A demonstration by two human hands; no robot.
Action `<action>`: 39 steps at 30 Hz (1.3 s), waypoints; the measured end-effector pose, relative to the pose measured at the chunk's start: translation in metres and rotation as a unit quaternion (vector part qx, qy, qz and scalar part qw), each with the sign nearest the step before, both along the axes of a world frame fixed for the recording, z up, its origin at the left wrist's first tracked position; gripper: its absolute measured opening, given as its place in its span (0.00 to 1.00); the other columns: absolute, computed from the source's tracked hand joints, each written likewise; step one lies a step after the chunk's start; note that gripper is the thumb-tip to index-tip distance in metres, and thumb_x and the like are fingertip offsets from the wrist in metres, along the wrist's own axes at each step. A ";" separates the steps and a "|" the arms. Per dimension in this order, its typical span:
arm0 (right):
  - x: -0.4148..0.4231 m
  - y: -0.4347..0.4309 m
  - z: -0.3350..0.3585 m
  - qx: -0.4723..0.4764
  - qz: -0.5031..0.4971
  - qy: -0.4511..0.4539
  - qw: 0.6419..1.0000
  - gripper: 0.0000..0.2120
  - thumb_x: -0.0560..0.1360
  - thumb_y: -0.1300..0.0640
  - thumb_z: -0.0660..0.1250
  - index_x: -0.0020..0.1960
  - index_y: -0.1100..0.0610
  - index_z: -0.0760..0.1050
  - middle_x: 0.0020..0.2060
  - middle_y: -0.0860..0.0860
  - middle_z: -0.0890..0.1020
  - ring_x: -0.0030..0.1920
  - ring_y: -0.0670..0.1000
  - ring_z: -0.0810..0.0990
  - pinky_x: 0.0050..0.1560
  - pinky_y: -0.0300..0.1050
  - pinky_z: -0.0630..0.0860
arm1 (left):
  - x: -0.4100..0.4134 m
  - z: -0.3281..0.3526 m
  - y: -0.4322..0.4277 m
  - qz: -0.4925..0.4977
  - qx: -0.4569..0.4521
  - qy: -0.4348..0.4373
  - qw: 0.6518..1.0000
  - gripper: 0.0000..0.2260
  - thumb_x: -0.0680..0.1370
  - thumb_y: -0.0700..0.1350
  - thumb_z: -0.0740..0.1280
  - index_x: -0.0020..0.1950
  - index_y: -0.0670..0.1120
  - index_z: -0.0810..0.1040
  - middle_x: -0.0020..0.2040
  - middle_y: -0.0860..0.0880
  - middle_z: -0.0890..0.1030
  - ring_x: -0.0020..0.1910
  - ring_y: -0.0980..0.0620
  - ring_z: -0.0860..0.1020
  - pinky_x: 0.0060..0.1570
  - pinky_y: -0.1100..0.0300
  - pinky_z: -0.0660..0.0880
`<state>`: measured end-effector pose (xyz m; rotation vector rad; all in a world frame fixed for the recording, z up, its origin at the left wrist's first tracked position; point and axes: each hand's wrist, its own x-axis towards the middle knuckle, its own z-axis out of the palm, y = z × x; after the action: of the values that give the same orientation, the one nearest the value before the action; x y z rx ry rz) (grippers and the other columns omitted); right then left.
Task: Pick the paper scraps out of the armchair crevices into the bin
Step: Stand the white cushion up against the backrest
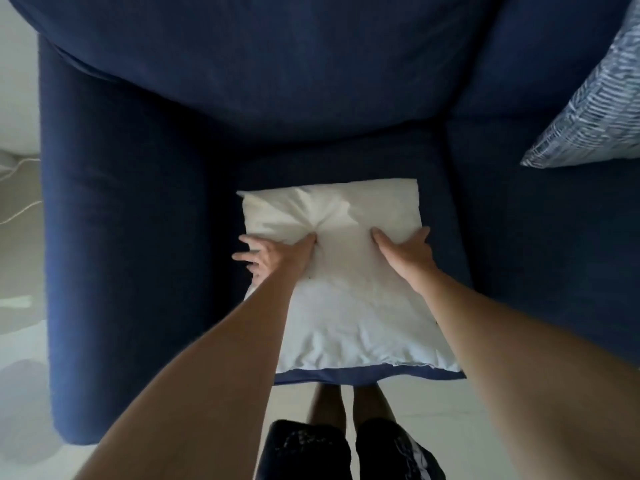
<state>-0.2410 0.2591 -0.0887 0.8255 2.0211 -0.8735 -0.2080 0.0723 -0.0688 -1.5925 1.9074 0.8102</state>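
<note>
A dark blue armchair (117, 209) fills the view from above. A white pillow (349, 313) lies on its seat, reaching the front edge. My left hand (273, 258) grips the pillow's left side, thumb pressed into the top and fingers spread over the edge. My right hand (405, 251) holds the pillow near its right edge, fingers splayed on the fabric. No paper scraps and no bin are in view. The crevices beside the seat are dark and show nothing.
A blue-and-white patterned cushion (595, 98) leans on the right armrest. The thick left armrest (114, 271) stands beside pale floor (20, 258) with a thin cord (17, 174). My legs and dark shorts (349, 448) are below the seat front.
</note>
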 end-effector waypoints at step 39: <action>-0.177 -0.087 0.111 -0.187 -0.168 0.191 0.949 0.26 0.73 0.50 0.69 0.67 0.59 0.68 0.57 0.52 0.78 0.62 0.57 0.76 0.66 0.52 0.73 | -0.155 0.121 -0.077 0.030 0.038 0.310 0.949 0.39 0.66 0.58 0.76 0.73 0.53 0.63 0.64 0.48 0.75 0.61 0.43 0.75 0.63 0.46 0.73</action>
<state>-0.4183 0.1721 0.0219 0.8388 1.9608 -1.6630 -0.3632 -0.0049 0.0526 -1.4588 2.2038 1.5338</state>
